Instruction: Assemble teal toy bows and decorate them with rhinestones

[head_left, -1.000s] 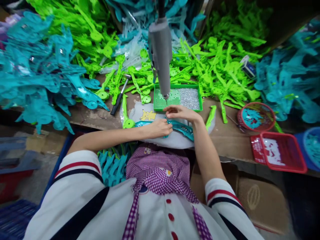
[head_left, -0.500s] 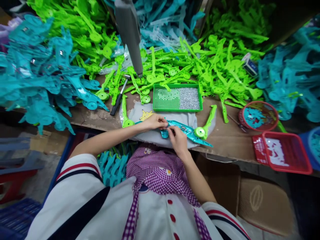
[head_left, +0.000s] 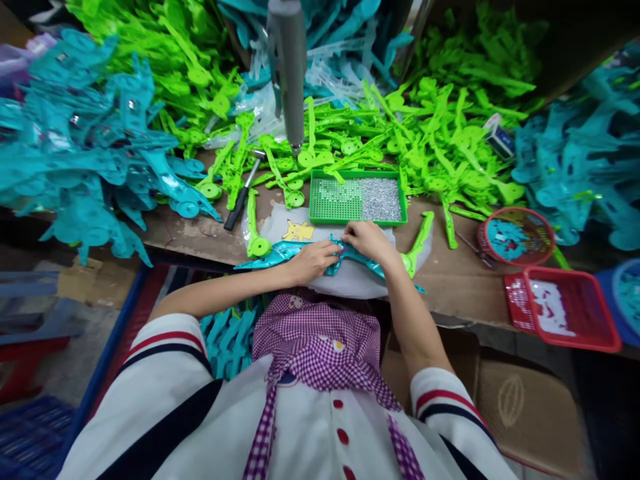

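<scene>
Left hand (head_left: 314,261): on your teal part (head_left: 281,253), grip hidden, can't tell.
Right hand (head_left: 369,240): likewise, at your left's two o'clock.
Green tray (head_left: 336,200): your left hand's one o'clock.

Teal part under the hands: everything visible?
The teal part looks like glossy moulded plastic: long, tapering toward its ends, with a short piece projecting at mid-length. It lies crosswise over the grey cloth. The left hand and right hand meet at its middle, covering much of it; exact grip unclear.
</scene>
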Demonstrator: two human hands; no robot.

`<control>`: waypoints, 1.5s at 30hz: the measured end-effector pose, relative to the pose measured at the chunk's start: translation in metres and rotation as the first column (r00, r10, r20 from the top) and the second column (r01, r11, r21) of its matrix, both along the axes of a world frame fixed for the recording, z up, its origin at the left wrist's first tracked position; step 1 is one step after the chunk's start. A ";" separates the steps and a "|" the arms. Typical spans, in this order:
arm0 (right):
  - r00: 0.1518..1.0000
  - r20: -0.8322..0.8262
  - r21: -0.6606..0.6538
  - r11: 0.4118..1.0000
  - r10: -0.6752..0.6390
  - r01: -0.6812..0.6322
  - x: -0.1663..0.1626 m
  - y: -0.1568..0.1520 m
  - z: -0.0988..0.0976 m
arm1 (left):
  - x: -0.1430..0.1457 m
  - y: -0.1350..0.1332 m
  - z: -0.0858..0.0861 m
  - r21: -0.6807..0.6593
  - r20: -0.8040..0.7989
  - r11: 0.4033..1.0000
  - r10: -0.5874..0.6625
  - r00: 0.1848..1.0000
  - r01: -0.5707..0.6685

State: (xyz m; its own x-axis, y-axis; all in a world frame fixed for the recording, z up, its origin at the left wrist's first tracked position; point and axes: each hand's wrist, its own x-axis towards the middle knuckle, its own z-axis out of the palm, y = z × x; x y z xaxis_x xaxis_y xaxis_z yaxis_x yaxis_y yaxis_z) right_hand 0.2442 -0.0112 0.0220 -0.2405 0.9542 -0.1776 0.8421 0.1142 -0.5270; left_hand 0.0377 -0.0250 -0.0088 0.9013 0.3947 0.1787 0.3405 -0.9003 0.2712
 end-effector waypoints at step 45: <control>0.991 0.062 0.438 0.895 -0.121 0.082 -0.055 -0.072 -0.040 | 0.042 0.055 0.040 -0.775 -0.356 0.330 0.477 0.804 -0.539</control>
State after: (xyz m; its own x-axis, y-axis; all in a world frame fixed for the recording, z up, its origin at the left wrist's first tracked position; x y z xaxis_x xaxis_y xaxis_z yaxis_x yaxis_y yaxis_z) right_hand 0.1895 -0.0829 -0.0176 -0.1412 0.9594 0.2440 0.9009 0.2267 -0.3701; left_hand 0.0794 0.0299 0.0311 0.4666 0.7058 -0.5331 0.6906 0.0859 0.7181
